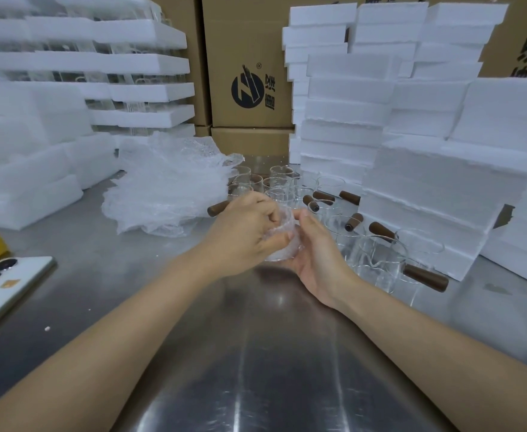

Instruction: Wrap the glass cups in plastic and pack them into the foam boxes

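We hold one glass cup [282,244] in the air just above the middle of the worktop [256,353], bundled in a sheet of bubbled plastic between both hands. Our right hand [318,260] cradles it from below and from the right, fingers curled round its side so it cannot slip. Our left hand [243,235] comes over the top, its grip closed on the wrap with the thumb pressed against it. It is most likely tucking the loose edge into the cup's mouth, though the film is too clear and blurred for us to be sure. We judge this cup nearly wrapped and its packing not yet begun.

Just beyond the hands, to the far right, the bare cups [377,260] with brown handles stand crowded together, within easy reach. To the far left of the hands lies the heap of plastic sheets [168,194], near enough to pull the next one. The foam boxes [437,188] are stacked high on the right behind the cups, and a second foam stack [22,188] sits on the left, so a wrapped cup has a short way to go. A phone [3,282] lies at the near left edge, and cardboard cartons [246,73] stand at the back.
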{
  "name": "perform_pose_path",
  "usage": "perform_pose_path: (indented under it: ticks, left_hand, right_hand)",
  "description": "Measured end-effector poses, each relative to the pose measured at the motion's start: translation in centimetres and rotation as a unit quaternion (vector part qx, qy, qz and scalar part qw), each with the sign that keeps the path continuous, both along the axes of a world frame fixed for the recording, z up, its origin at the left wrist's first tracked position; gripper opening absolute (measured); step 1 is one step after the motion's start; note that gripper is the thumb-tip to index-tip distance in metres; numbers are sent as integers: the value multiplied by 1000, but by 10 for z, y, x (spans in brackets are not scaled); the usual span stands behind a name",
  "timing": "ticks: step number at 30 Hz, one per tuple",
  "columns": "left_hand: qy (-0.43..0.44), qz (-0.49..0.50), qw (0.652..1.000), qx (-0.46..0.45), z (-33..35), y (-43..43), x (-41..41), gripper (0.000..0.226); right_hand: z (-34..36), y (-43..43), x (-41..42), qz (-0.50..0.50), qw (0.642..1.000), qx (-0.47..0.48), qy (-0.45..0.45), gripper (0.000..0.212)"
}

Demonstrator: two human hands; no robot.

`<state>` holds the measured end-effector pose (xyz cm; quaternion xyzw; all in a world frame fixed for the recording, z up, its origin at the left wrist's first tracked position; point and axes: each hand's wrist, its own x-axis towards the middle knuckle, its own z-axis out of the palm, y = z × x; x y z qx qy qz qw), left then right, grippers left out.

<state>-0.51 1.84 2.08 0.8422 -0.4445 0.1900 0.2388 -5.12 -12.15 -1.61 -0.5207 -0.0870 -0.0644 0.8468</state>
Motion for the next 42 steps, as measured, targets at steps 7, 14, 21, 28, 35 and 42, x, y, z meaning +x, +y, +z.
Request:
perform_pose_path:
  ticks: [7,14,21,28,35,42]
  left_hand:
    - [11,-1,1000,2,2,-5,-12,25]
    - [90,25,981,-171,12,0,-9,11]
    - [312,-41,949,-24,10,9,-7,28]
    - [187,14,980,-70,8,-1,-7,38]
    - [165,118,955,-218,-3,-11,-8,36]
    - [425,-6,877,-223,4,-10,-9,60]
  right_hand:
    - [1,0,0,2,1000,-29,7,25]
    - [4,6,-3,-169,972,-152,-67,14]
    - [9,5,-14,-311,881,-290,-206,21]
    - [10,12,-16,-308,850,-367,-217,31]
    - [4,16,-7,-179,952,-242,-48,53]
    - [5,9,-3,-195,955,-224,9,51]
